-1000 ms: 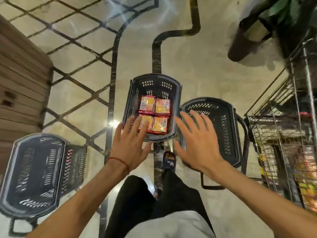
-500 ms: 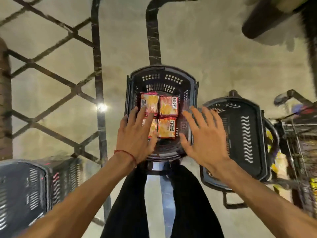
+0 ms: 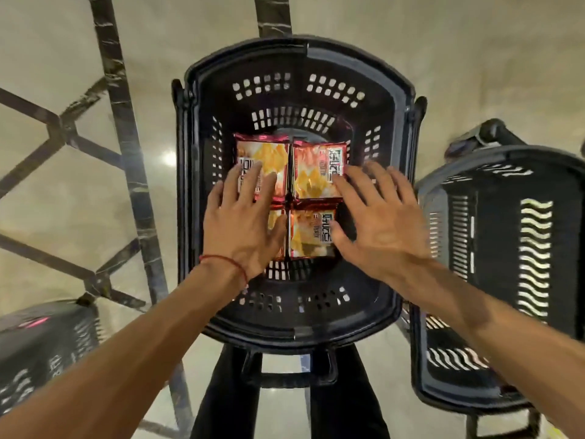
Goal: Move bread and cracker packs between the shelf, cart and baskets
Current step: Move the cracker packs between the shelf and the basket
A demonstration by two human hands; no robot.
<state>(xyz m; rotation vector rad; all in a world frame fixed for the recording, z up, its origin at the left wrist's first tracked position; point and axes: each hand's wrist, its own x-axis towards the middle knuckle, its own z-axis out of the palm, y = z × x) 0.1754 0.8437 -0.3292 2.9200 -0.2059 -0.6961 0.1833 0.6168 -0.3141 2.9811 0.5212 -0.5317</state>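
Observation:
A black plastic basket (image 3: 392,99) stands on the floor right in front of me. Several red and orange cracker packs (image 3: 316,172) lie flat on its bottom in a two-by-two block. My left hand (image 3: 245,223), with a red thread on the wrist, is spread over the two left packs and hides most of the near left one. My right hand (image 3: 380,223) is spread with its fingertips at the right edges of the two right packs. Neither hand is closed around a pack.
A second black basket (image 3: 506,191) stands on the floor at the right, close beside the middle one. A third dark basket (image 3: 41,340) shows at the lower left. My dark trouser legs (image 3: 228,403) are below the middle basket. The floor has dark inlaid lines.
The view has closed in on the middle basket. Both spread hands have gone down from above its near rim into the basket, onto the packs.

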